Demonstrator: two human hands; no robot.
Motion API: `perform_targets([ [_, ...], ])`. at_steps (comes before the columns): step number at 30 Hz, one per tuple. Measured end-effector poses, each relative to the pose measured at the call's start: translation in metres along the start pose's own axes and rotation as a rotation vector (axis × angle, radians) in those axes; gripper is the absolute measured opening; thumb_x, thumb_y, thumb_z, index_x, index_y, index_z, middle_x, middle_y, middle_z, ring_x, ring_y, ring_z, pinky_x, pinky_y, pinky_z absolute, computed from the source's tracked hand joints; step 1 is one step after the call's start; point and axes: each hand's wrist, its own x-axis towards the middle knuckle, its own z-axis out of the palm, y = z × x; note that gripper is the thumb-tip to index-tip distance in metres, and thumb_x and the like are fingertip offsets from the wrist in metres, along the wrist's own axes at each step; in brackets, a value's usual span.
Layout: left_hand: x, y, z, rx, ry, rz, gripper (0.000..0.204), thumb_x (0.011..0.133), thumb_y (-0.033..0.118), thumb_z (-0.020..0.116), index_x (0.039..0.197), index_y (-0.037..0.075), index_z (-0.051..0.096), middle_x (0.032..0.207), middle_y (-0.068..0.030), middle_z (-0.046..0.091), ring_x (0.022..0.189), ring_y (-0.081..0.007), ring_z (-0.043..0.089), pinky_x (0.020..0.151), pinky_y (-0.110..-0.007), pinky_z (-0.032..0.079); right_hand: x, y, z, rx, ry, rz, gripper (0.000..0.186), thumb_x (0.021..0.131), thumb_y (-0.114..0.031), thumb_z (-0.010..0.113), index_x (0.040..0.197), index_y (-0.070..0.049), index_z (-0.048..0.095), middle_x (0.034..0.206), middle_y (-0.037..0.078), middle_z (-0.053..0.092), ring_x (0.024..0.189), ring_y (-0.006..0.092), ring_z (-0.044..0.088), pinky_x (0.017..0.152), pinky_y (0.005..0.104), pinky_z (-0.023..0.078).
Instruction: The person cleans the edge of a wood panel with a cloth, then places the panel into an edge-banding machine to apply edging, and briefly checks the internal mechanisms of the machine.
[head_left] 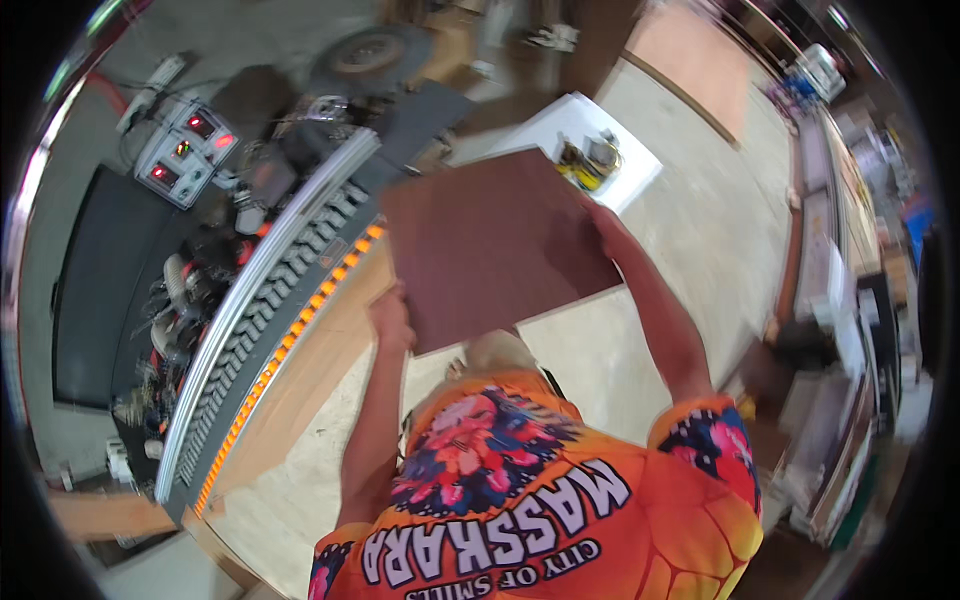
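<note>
A flat dark brown rectangular board (495, 245) is held out in front of my body, above the floor. My left hand (393, 318) is closed on its left edge near the lower left corner. On the opposite side, my right hand (603, 232) grips the right edge. Fingers on both hands are partly hidden by the board and a little blurred. Just past the board lies a white panel (635, 165) with a yellow and metal tool (592, 160) on it; the board covers part of this panel.
Along my left runs a long machine with a metal rail (265, 265), a black toothed track and an orange strip (290, 340). A control box with red displays (187, 150) stands beyond it. Stacked boards (825, 430) line the right side. A light brown sheet (690, 60) lies far off.
</note>
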Motion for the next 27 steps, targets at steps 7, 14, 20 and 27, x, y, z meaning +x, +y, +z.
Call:
perform_targets([
  [7, 0.026, -0.028, 0.105, 0.013, 0.225, 0.057, 0.031, 0.097, 0.031, 0.068, 0.099, 0.0, 0.075, 0.092, -0.0084, 0.073, 0.091, -0.0181, 0.065, 0.086, -0.036, 0.051, 0.172, -0.022, -0.052, -0.397, 0.166, -0.27, 0.051, 0.104, -0.042, 0.053, 0.133, -0.002, 0.064, 0.118, 0.007, 0.069, 0.108, 0.0188, 0.061, 0.097, 0.0359, 0.046],
  [14, 0.068, -0.037, 0.149, 0.214, 0.45, -0.005, 0.066, 0.091, 0.061, 0.067, 0.095, -0.005, 0.073, 0.08, -0.0185, 0.07, 0.079, -0.0241, 0.064, 0.076, -0.045, 0.049, 0.276, -0.074, -0.012, -0.543, -0.003, -0.371, 0.056, 0.103, -0.047, 0.057, 0.124, 0.004, 0.067, 0.112, 0.006, 0.07, 0.105, 0.0162, 0.06, 0.096, 0.0325, 0.045],
  [20, 0.112, -0.022, 0.16, 0.342, 0.417, -0.018, 0.078, 0.091, 0.073, 0.056, 0.088, -0.003, 0.071, 0.073, -0.0231, 0.066, 0.073, -0.0326, 0.066, 0.071, -0.048, 0.049, 0.369, -0.087, 0.011, -0.785, -0.066, -0.416, 0.057, 0.1, -0.048, 0.062, 0.122, 0.005, 0.067, 0.104, 0.009, 0.071, 0.104, 0.0151, 0.058, 0.093, 0.0326, 0.046],
  [27, 0.154, -0.03, 0.15, 0.388, 0.489, -0.081, 0.089, 0.09, 0.081, 0.048, 0.081, -0.005, 0.07, 0.077, -0.0278, 0.067, 0.081, -0.0448, 0.067, 0.075, -0.052, 0.049, 0.376, -0.11, 0.082, -0.87, -0.175, -0.679, 0.06, 0.103, -0.042, 0.056, 0.156, -0.016, 0.043, 0.153, 0.017, 0.05, 0.14, 0.0354, 0.049, 0.112, 0.0408, 0.042],
])
